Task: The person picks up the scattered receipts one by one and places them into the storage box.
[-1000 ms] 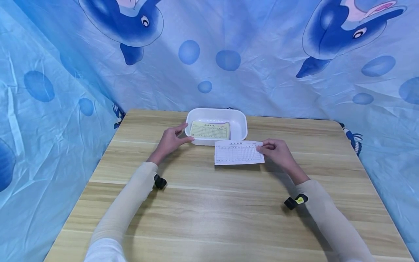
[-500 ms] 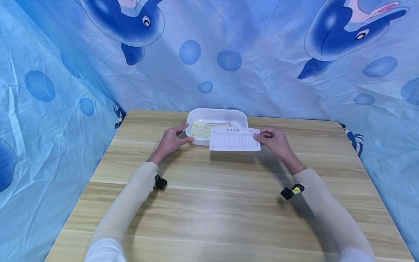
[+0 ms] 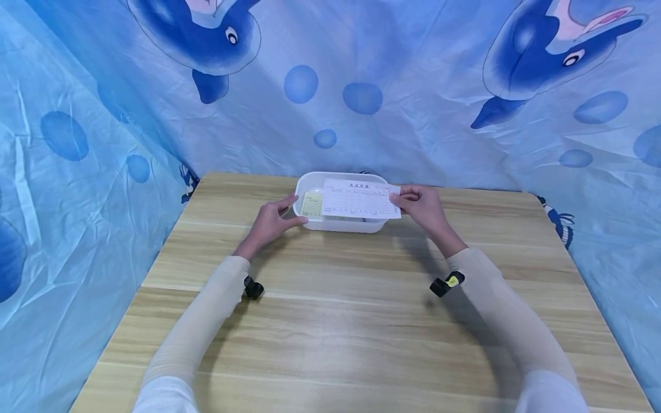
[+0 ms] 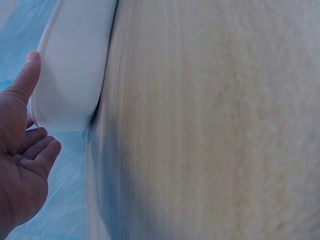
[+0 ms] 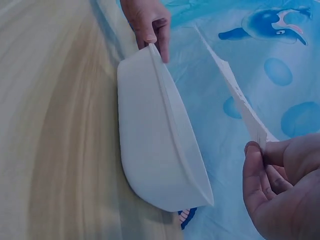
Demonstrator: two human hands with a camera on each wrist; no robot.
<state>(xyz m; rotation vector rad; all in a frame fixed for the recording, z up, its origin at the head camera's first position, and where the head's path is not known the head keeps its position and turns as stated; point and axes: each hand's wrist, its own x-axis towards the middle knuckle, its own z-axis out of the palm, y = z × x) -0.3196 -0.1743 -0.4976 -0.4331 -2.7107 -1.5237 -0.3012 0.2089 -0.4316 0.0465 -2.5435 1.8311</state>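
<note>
A white plastic tub [image 3: 343, 225] stands near the table's far edge. My left hand [image 3: 268, 225] holds its left end, thumb and forefinger at the rim; the left wrist view shows the thumb [image 4: 31, 75] against the tub's wall. With thumb and fingers, my right hand [image 3: 426, 211] pinches the right edge of a white printed form [image 3: 356, 199]. That form hangs over the tub, apart from its rim in the right wrist view, where its edge [image 5: 235, 90] looks thin and slightly bent. Pale yellow-green printed forms [image 3: 312, 205] lie in the tub, mostly covered from above by the white one.
The wooden table [image 3: 330, 321] spreads out in front of the tub. Blue curtain [image 3: 423, 137] with cartoon dolphins rises right behind the tub and along both sides. A small black wrist camera [image 3: 253, 287] sits at the left sleeve, another camera [image 3: 440, 287] at the right.
My right hand has carried the white form away from me and slightly left, from in front of the tub to above it. The left hand has stayed at the tub.
</note>
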